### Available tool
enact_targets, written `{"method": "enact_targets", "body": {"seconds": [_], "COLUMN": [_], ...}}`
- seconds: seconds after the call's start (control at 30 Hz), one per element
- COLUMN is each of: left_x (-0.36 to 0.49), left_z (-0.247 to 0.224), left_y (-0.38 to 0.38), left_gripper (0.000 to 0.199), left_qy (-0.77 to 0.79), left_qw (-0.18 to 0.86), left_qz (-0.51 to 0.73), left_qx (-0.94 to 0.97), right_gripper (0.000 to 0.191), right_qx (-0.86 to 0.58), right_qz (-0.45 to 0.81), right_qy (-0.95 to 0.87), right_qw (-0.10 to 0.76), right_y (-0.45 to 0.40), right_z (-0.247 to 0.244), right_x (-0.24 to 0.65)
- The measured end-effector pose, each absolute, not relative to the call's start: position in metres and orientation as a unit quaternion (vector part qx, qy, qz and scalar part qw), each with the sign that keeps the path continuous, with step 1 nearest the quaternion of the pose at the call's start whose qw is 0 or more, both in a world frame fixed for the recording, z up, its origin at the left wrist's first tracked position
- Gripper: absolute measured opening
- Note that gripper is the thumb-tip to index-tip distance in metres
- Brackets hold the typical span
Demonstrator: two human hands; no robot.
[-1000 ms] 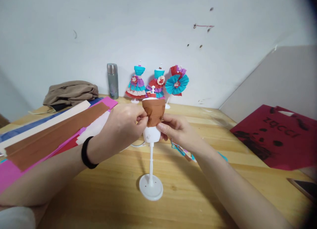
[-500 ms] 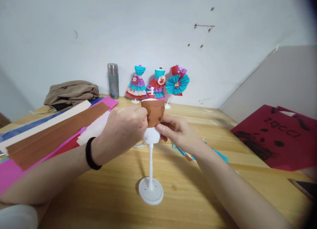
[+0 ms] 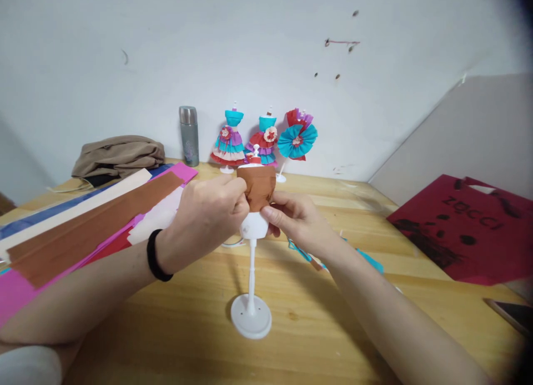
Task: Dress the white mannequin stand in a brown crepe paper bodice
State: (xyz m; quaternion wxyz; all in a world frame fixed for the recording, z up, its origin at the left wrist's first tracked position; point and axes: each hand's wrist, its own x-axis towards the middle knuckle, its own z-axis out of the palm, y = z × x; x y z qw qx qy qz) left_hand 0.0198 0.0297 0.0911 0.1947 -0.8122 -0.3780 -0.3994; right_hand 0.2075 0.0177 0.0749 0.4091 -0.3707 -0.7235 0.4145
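Observation:
A small white dress form stands upright on a round base in front of me. Brown crepe paper is wrapped around its bust and waist. My left hand is closed in a fist at the paper's left side; its fingertips are hidden, but it appears to pinch the paper there. With thumb in front and fingers behind, my right hand grips the wrapped form at the paper's lower right edge. A black band circles my left wrist.
Coloured paper strips lie at left, near a brown cloth and a flask. Decorated dress forms stand by the wall. Blue paper scraps lie right of centre, a red bag farther right.
Almost nothing differs. The view shifts very slightly, and the dress form's base sits a little higher and further left. Both hands keep their places on the paper-wrapped form.

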Motion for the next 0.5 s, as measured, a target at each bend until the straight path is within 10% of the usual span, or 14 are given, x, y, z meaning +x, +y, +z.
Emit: {"method": "enact_targets", "body": {"seconds": [0.5], "left_x": [0.013], "left_z": [0.104], "left_y": [0.029], "left_gripper": [0.020], "left_qy": [-0.372], "left_qw": [-0.002], "left_qz": [-0.395], "left_qx": [-0.840], "right_gripper": [0.045], "right_qx": [-0.361], "right_qz": [0.449], "right_qy": [-0.701], "right_qw": [0.420], "right_y": [0.022], "right_z": [0.072], "right_x": [0.213]}}
